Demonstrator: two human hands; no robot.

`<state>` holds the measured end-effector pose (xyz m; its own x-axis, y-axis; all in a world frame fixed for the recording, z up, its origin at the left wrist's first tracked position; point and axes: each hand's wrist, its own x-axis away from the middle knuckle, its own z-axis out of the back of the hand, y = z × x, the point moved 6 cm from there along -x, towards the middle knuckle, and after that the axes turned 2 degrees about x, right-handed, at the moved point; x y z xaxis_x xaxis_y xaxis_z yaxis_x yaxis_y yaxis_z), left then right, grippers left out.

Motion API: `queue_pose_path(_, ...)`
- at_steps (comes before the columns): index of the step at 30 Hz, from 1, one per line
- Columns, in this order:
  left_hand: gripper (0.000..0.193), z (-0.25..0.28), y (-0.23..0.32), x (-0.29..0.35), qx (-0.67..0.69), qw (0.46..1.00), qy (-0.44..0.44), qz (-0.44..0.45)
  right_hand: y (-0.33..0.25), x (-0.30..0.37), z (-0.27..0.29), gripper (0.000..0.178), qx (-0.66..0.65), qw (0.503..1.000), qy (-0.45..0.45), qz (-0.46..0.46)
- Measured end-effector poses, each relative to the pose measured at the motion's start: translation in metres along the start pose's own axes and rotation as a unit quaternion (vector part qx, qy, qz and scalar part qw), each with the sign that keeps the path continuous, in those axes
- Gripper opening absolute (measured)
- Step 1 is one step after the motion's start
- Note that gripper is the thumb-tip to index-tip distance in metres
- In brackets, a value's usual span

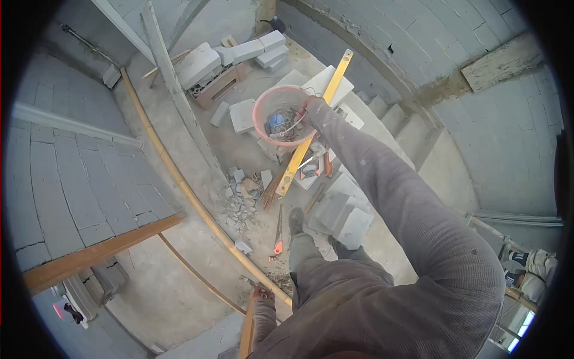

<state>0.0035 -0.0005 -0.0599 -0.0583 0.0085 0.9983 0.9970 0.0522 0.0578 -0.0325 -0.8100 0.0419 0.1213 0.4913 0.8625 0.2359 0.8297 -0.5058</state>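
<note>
Right hand (309, 107) at bucket rim (257, 119)

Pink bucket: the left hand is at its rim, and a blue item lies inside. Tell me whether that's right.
Not quite: the head view shows the right hand at the rim of the pink bucket; a blue item does lie inside.
</note>
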Motion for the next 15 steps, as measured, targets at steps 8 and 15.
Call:
queue_pose_path(8,0.017,-0.118,0.023,0.038,-0.233,0.97,-0.06,0.009,0.042,0.015,0.107,0.05,0.286,0.94,0.074,0.173)
queue_pose_path(15,0.025,-0.271,0.015,0.083,-0.534,0.826,-0.169,-0.067,0.225,0.093,0.279,0.033,0.006,0.963,-0.269,-0.019)
